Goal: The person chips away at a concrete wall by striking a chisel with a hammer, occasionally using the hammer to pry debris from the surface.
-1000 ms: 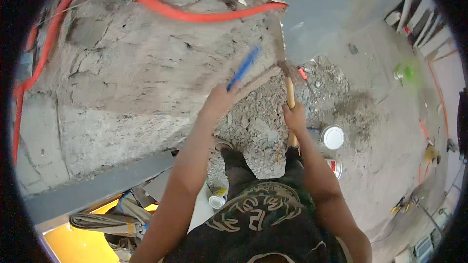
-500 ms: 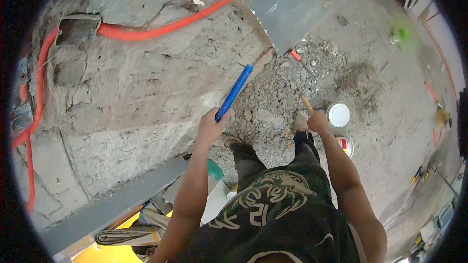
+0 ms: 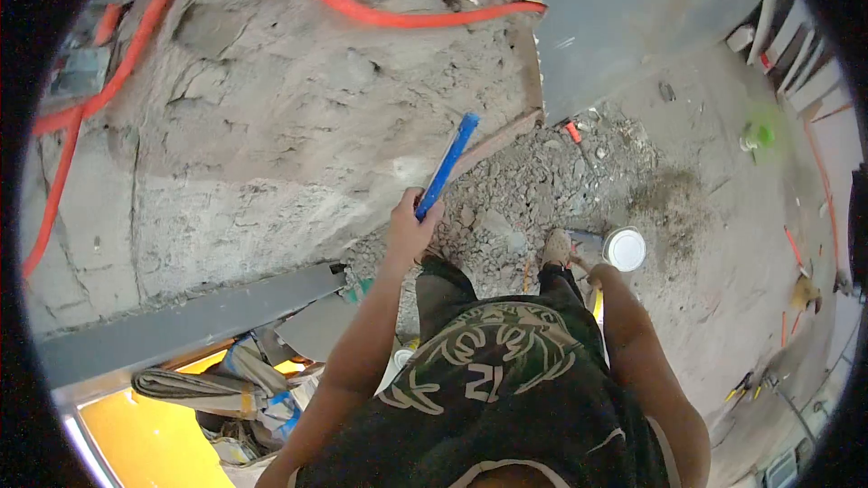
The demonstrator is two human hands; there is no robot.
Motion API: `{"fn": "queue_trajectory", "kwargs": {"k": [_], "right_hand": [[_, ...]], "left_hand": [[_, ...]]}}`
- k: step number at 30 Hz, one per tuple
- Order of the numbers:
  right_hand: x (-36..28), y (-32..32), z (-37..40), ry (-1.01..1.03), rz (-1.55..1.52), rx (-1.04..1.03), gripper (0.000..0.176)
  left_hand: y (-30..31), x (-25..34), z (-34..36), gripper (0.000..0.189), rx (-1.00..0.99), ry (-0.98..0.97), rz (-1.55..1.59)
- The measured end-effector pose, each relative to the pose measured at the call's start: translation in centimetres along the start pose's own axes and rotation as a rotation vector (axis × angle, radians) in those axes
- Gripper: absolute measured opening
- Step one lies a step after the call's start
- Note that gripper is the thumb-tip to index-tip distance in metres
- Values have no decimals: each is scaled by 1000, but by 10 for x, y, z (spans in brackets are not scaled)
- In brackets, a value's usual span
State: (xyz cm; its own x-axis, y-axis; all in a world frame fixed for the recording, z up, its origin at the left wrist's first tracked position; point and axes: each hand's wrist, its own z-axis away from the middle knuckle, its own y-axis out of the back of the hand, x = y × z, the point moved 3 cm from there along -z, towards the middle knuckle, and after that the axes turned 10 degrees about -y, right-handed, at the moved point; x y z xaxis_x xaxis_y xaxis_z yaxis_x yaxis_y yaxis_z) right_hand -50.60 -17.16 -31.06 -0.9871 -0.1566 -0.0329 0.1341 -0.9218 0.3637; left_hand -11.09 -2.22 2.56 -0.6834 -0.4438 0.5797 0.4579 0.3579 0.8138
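My left hand is closed around the lower end of a blue rod-like tool, which points up and to the right in front of the rough, chipped wall. Lower on the right, my right hand is closed on a wooden handle, mostly hidden and pointing toward my shoe. A white-lidded bucket stands just beyond my right hand.
Rubble covers the floor around my feet. An orange-handled tool lies at the wall corner. Orange conduit runs along the wall. Folded sacks sit at the lower left.
The view has shifted, so the wall appears higher and further right. My right hand has moved down toward my body with the wooden handle. My left hand still holds the blue tool.
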Motion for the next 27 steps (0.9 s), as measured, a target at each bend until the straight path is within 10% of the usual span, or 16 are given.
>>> {"fn": "queue_trajectory", "kwargs": {"k": [10, 13, 17, 27], "right_hand": [[15, -9, 11, -117, -165, -1, 33], [-27, 16, 26, 217, -227, 366, 44], [-100, 74, 95, 273, -636, 337, 54], [-206, 195, 328, 1159, -1355, 539, 22]], "left_hand": [[55, 0, -35, 30, 60, 32, 41], [61, -2, -53, 36, 23, -20, -81], [72, 1, -70, 41, 48, -12, -107], [93, 9, -76, 41, 12, -30, -126]]}}
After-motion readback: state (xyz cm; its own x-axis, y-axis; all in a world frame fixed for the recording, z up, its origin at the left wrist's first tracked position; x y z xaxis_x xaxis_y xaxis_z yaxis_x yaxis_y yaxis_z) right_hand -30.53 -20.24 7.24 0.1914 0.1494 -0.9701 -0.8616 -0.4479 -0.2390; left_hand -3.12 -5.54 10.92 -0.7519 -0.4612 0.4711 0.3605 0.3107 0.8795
